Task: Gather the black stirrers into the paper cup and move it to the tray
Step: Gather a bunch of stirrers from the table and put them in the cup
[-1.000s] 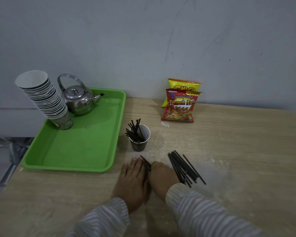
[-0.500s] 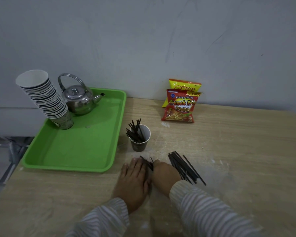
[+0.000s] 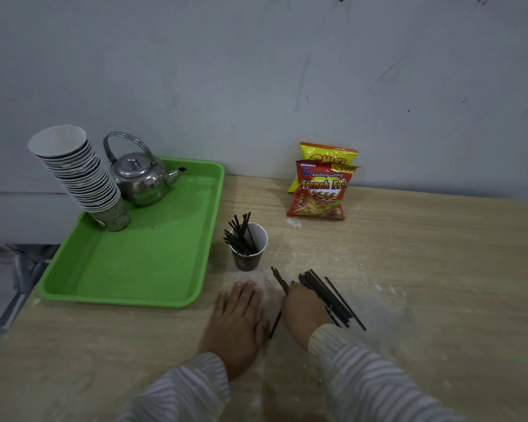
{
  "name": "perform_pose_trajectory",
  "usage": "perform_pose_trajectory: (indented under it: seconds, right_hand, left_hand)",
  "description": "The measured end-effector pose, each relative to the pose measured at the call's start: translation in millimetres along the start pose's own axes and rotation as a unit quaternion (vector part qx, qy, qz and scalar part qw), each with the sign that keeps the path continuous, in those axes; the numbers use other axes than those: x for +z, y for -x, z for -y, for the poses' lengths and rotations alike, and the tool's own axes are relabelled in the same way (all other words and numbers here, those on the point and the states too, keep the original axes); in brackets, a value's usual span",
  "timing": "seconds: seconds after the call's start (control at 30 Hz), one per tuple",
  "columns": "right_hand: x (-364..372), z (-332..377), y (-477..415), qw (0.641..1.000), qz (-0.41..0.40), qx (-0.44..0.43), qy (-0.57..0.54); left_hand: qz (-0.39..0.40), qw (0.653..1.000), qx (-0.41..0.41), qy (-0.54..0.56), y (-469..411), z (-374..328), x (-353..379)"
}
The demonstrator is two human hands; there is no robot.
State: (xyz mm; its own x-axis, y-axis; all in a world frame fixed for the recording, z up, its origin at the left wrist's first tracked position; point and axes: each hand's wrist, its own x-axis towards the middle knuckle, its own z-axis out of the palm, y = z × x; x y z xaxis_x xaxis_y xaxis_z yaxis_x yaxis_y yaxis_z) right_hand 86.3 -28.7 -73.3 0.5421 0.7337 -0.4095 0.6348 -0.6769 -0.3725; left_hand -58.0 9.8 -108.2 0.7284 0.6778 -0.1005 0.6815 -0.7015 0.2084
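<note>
Black stirrers (image 3: 333, 296) (thin, light, stiff) lie loose on the table (image 3: 439, 284) beside the paper cup (image 3: 249, 249); right hand (image 3: 304, 312) curls over several, grip unclear, left hand (image 3: 238, 318) flat, empty. Best pinched mid-bundle.

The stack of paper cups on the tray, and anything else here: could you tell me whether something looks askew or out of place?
Yes. The stack of paper cups on the green tray leans markedly to the left, its top hanging past the tray's edge. Loose black stirrers also lie scattered on the table beside the right hand.
</note>
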Motion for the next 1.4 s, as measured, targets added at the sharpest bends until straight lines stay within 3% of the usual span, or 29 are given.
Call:
perform_pose_trajectory:
  seconds: [0.67,1.23,1.33,1.4]
  right_hand:
    - [-4,9,-13,0.986,0.043,-0.077,0.142]
    - [-5,-6,-12,0.997,0.009,-0.057,-0.048]
    - [-15,-5,-12,0.981,0.042,-0.026,-0.188]
    - [-24,-2,-12,0.935,0.061,0.024,-0.349]
  left_hand:
    - [-0.013,1.000,0.000,0.000,0,0,2]
    - [-0.006,1.000,-0.001,0.005,0,1,5]
    - [0.012,0.999,-0.014,0.026,-1,-1,1]
    - [0.024,0.997,-0.025,0.071,-6,-5,-1]
